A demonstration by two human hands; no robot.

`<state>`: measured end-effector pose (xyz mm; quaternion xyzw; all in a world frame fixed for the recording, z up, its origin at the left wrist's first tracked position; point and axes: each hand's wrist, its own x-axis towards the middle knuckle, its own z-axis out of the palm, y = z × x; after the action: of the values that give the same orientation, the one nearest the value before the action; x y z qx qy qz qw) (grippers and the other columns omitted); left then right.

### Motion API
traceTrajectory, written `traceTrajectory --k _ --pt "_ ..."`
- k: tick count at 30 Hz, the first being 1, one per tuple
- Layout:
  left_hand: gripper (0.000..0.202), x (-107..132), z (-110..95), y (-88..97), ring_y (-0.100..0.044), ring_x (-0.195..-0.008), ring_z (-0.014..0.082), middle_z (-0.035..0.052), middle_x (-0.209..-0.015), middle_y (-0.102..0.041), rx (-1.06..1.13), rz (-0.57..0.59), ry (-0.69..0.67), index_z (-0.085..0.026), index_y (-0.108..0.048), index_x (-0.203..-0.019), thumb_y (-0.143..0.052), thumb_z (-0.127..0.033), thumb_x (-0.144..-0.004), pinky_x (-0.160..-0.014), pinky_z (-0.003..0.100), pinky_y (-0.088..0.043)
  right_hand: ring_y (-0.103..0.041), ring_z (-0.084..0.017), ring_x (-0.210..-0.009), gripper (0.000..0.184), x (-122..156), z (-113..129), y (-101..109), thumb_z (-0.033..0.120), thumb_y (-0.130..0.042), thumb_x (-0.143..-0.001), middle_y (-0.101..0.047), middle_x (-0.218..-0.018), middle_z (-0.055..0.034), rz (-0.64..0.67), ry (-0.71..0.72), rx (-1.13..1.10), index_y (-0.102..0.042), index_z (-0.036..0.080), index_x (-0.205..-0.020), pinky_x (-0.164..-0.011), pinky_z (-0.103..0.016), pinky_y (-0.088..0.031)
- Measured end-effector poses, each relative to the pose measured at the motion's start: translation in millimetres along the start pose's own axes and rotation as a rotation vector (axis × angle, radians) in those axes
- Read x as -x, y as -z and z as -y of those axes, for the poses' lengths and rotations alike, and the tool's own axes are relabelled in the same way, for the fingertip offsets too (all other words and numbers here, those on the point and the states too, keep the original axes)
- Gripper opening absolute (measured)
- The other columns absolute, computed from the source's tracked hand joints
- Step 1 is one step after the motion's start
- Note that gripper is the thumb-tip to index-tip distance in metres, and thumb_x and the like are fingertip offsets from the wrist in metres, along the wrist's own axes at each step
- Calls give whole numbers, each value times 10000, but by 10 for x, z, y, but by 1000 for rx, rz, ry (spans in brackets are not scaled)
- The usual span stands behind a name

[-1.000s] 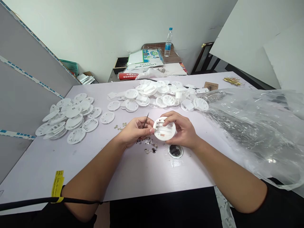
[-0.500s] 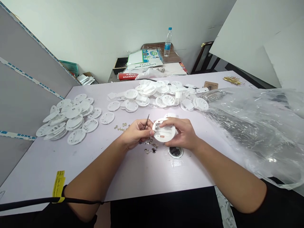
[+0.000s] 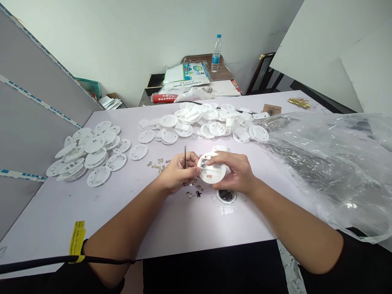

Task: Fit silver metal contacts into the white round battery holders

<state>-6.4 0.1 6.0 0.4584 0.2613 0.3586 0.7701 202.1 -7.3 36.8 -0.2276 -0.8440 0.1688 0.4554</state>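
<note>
My right hand (image 3: 240, 171) grips a round white plastic battery holder (image 3: 214, 174), tilted so its recessed side faces me. Its index finger presses into the recess near a metal contact. My left hand (image 3: 177, 171) is closed around a thin dark metal tool (image 3: 185, 153) that points upward, and its thumb and fingertips meet the holder's left edge. Whether they pinch a small part there is hidden. Small metal contacts (image 3: 196, 192) lie on the table below the hands, and brass-coloured ones (image 3: 157, 166) lie left of them. A round dark-centred piece (image 3: 226, 196) rests under my right hand.
White round holders are heaped at the left (image 3: 94, 151) and along the back (image 3: 190, 120). A clear plastic bag of metal parts (image 3: 324, 163) covers the right side. Gold-coloured pieces (image 3: 299, 103) lie at the back right. A black cable (image 3: 61, 258) crosses by my left arm.
The thin tool in my left hand has swung from a rightward slant to nearly upright. The holder stays in my right hand almost unmoved.
</note>
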Motion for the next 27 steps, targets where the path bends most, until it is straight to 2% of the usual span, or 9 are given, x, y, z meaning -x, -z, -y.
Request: traceTrajectory --k 4,6,8,10,12,14,16,19,27 --pt "293 9 -52 -36 -350 -436 34 -79 -560 -465 -144 -69 4 -178 -505 -840 -760 -315 -791 -433 179 -297 -585 -146 -684 351 -4 -39 15 288 -807 -759 -667 -830 -25 39 41 47 -617 217 -1045 -595 -268 -465" --pt "265 20 -97 -39 -388 -485 48 -66 -589 -472 -312 -98 -4 -172 -525 -843 -728 -340 -820 -480 194 -330 -580 -150 -709 357 -1 -81 55 222 -797 -743 -667 -858 -28 109 18 78 -613 212 -1049 -614 -270 -461" --pt "255 41 -154 -24 -444 -558 73 -34 -665 -543 -618 -131 -39 -169 -569 -893 -696 -385 -846 -533 218 -355 -595 -161 -765 370 3 -127 113 162 -759 -738 -671 -904 -35 211 -32 116 -609 210 -1072 -655 -277 -471" --pt "257 67 -206 4 -510 -658 105 1 -825 -636 -992 -174 -105 -182 -598 -1013 -634 -406 -892 -598 246 -379 -617 -172 -829 401 4 -165 172 129 -725 -736 -677 -960 -41 298 -88 140 -603 209 -1110 -707 -284 -484" --pt "240 87 -231 37 -552 -738 124 14 -989 -668 -1264 -190 -162 -209 -580 -1131 -529 -364 -955 -645 264 -394 -624 -179 -864 421 3 -182 216 114 -714 -718 -676 -960 -33 374 -140 157 -610 210 -1115 -738 -287 -481" --pt "233 93 -217 66 -559 -752 124 10 -1048 -659 -1415 -144 -187 -229 -586 -1158 -437 -262 -981 -651 267 -395 -619 -167 -822 415 -2 -176 236 110 -715 -692 -657 -906 -12 459 -211 174 -626 210 -1085 -723 -279 -467" --pt "272 83 -169 89 -543 -713 114 0 -1029 -652 -1504 -74 -210 -247 -631 -1124 -419 -187 -963 -627 260 -381 -602 -129 -724 381 -7 -155 234 107 -707 -681 -622 -872 6 539 -298 180 -634 204 -1042 -684 -264 -448" --pt "315 57 -85 111 -530 -681 106 -10 -967 -649 -1570 -24 -251 -278 -690 -1104 -441 -161 -948 -602 249 -363 -565 -74 -619 303 -15 -126 215 99 -679 -683 -572 -880 18 593 -393 169 -617 190 -966 -639 -243 -423" --pt "413 27 0 157 -510 -634 105 0 -940 -667 -1699 38 -371 -310 -725 -1150 -426 -124 -934 -552 248 -311 -561 -71 -621 209 -3 -131 201 138 -688 -671 -507 -856 23 601 -464 180 -570 186 -837 -575 -221 -380"
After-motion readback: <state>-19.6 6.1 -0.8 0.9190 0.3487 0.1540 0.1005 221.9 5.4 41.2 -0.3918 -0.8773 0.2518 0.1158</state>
